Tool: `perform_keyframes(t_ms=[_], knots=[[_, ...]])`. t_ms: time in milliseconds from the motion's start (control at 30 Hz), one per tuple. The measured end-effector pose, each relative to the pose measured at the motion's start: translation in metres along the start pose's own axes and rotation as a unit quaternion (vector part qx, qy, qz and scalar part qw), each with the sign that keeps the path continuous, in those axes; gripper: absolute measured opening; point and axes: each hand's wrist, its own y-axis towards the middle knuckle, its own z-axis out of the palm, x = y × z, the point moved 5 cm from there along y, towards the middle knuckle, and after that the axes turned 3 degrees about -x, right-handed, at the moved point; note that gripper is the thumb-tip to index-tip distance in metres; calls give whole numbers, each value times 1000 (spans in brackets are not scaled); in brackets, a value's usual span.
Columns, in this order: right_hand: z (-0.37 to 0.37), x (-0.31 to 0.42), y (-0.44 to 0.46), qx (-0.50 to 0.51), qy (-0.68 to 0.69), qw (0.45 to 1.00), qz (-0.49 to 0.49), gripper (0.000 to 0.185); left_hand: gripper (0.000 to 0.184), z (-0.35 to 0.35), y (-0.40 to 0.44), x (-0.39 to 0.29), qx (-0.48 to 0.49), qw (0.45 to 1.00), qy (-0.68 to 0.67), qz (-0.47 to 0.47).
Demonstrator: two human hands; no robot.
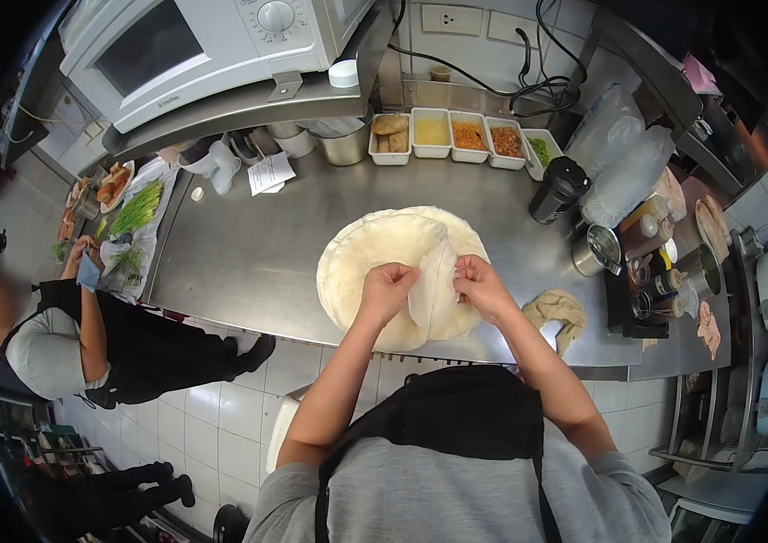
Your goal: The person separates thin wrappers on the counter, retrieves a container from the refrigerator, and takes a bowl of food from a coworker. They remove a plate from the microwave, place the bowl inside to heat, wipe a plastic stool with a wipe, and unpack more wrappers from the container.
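A stack of large, round, pale dough sheets (pixel 348 258) lies on the steel counter in front of me. One thin sheet (pixel 435 288) is partly lifted and folded up in the middle of the stack. My left hand (pixel 390 290) pinches this sheet at its left side, fingers closed. On the other side my right hand (pixel 480 286) pinches its right edge between thumb and fingers. Both hands are just above the stack. How many sheets lie below cannot be made out.
White tubs of chopped fillings (pixel 469 137) line the back. A black cup (pixel 558 191), steel pot (pixel 596 251), bottles and a crumpled cloth (pixel 558 317) are to the right. A microwave (pixel 185 54) stands on a shelf above. At left, a co-worker (pixel 58 335) stands by green vegetables (pixel 138 210).
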Motion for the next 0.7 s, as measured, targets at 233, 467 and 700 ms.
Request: perform_keyframes(t_ms=[233,467,700], knots=[[10,20,8,-74,-110,991,-26,36,14,13,-2,-4,8,998,32,57],[0,-8,29,-51,-85,994,-48,22,12,-3,-1,-5,-18,998,51,27],[40,55,-1,-65,-294,922,-244,18,51,15,-13,-67,-16,945,306,113]])
